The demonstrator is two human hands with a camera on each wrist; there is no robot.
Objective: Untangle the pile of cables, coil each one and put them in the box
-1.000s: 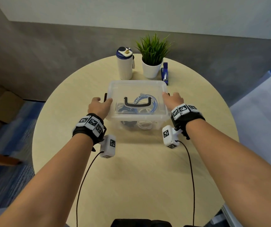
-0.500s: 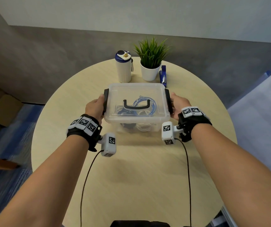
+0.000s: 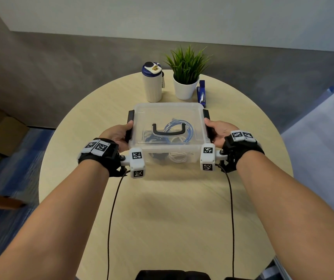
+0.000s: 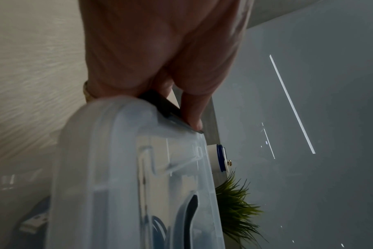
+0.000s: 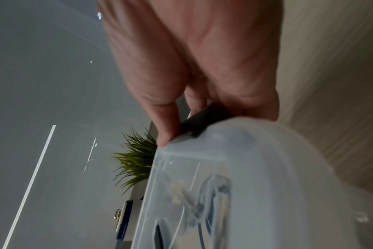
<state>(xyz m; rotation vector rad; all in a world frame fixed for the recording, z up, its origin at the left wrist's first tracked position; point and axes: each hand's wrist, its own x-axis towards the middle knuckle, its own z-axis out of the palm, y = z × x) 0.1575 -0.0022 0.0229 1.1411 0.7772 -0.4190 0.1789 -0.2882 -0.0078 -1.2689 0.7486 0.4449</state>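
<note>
Gripping seen both sides: box on tabletop, lid on, cables coiled inside. Left hand curled round left latch; right hand curled round right latch. Bottle, plant behind box.

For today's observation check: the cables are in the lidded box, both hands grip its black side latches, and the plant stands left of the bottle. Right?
One slip. The plant stands right of the bottle, as the head view shows. The cables are in the lidded box, and the left hand and right hand grip its latches.
</note>
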